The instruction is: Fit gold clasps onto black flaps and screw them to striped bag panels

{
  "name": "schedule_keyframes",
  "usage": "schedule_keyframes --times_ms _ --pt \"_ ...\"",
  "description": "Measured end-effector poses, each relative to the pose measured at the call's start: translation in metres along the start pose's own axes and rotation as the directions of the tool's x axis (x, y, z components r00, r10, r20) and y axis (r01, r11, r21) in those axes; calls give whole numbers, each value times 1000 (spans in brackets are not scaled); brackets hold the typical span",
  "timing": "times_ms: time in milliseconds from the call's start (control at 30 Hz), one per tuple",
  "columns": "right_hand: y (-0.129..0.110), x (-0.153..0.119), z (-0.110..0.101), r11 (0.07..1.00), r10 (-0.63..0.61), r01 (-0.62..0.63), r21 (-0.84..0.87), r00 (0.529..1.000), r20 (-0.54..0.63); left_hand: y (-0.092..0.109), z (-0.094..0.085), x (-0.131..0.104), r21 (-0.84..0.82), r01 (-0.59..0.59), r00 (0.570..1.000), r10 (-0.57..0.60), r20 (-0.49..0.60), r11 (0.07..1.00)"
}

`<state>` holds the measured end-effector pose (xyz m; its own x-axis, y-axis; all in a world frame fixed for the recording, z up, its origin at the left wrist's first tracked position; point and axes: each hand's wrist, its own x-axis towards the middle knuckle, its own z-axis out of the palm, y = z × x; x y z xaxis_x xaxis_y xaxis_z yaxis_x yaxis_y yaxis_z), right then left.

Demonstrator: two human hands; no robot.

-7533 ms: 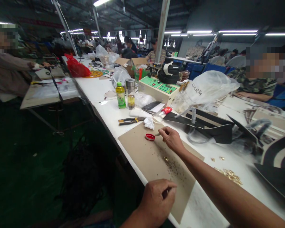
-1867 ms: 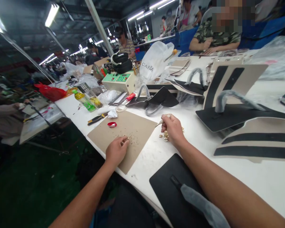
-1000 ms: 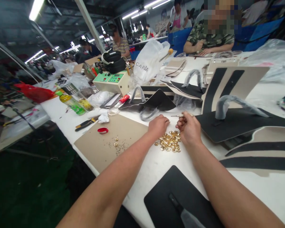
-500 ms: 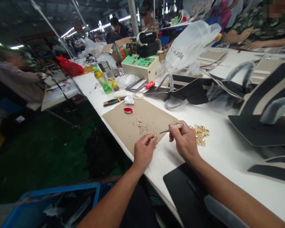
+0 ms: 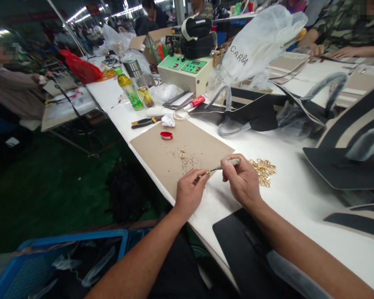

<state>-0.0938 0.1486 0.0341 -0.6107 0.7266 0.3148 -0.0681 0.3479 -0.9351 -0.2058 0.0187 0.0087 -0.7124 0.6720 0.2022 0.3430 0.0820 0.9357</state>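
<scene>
My left hand (image 5: 190, 193) pinches a small gold metal piece (image 5: 207, 172) above the right edge of a brown board (image 5: 152, 145). My right hand (image 5: 241, 178) grips a thin tool with a pale handle (image 5: 233, 162), its dark tip touching or very near the gold piece. Two more gold pieces (image 5: 182, 156) lie on the board among dark crumbs. Just right of my right hand, a pile of gold hardware (image 5: 264, 170) rests on the white table (image 5: 286, 178). A red oval object (image 5: 166, 135) sits toward the board's far side.
Yellow-black pliers (image 5: 145, 122), bottles (image 5: 131, 89) and a green-and-cream machine (image 5: 187, 72) stand beyond the board. Black bag parts (image 5: 345, 166) lie to the right, a black panel (image 5: 237, 241) at the near edge. A blue crate (image 5: 21, 265) is lower left. A person's hands (image 5: 345, 52) show upper right.
The tool tip has moved left to the gold piece, closing the gap between them. My left hand has shifted slightly up and right. The camera view has also shifted.
</scene>
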Motion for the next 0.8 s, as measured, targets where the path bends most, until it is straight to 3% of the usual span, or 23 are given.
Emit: schedule_keyframes --times_ms 467,667,733,800 --pt "2 2 0 993 -39 41 -110 999 19 -4 2 1 66 -62 998 62 6 996" --pt "-3 1 -1 967 -161 189 -173 973 163 -6 2 0 160 -214 977 212 28 964" --pt "-1 3 -2 979 -97 122 -164 983 154 -6 2 -1 192 -266 964 263 42 945" --pt "3 6 -2 996 62 -55 -65 992 111 -6 3 -2 225 -283 959 281 41 932"
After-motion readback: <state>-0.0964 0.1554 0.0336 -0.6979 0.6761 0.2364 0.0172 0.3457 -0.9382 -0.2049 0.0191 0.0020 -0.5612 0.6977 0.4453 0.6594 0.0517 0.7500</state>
